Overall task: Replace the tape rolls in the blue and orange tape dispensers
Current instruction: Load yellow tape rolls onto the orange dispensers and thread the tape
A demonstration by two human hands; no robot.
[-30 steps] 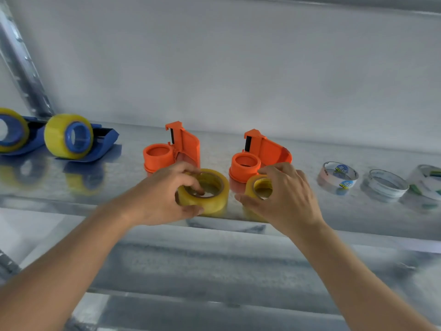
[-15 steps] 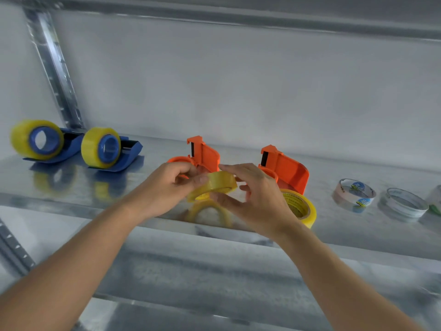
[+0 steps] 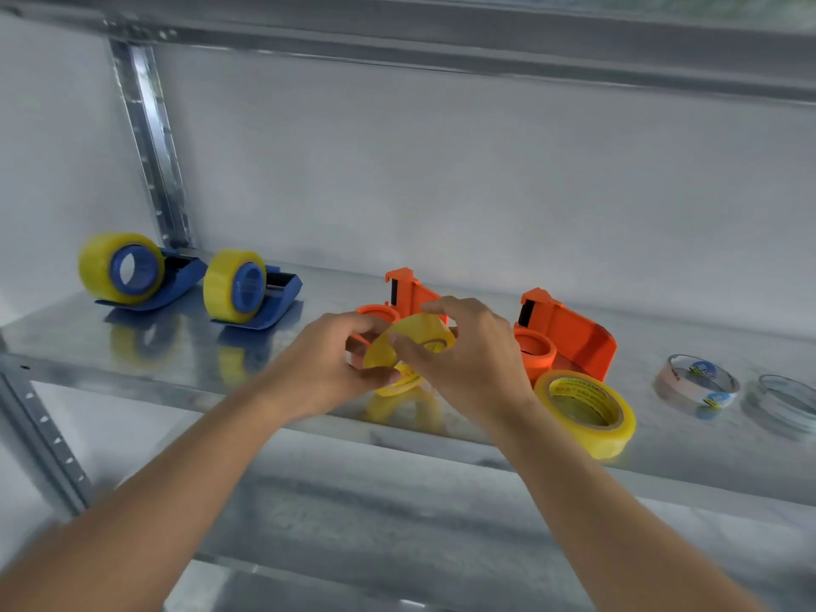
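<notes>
Since half a second ago both hands have kept the yellow tape roll up off the shelf, in front of the left orange dispenser, and have turned it, so that its broad yellow side now faces the camera where before it showed mostly its edge. The left hand has its fingers curled round the roll's left rim with the thumb under it; the right hand pinches the right part, fingers arched over the top and thumb pressed on the face. The second yellow roll lies flat where it lay, just in front of the right orange dispenser, whose round hub stands bare. The held roll is glossy and see-through yellow, with small printed marks on its inner core. The orange dispensers are smooth moulded plastic with an upright plate and a short cylinder hub. At the left two blue dispensers each carry a fat yellow roll on a blue hub. At the right lie two thin, nearly spent rings of clear tape. The shelf is shiny galvanised metal that mirrors the things upon it.
</notes>
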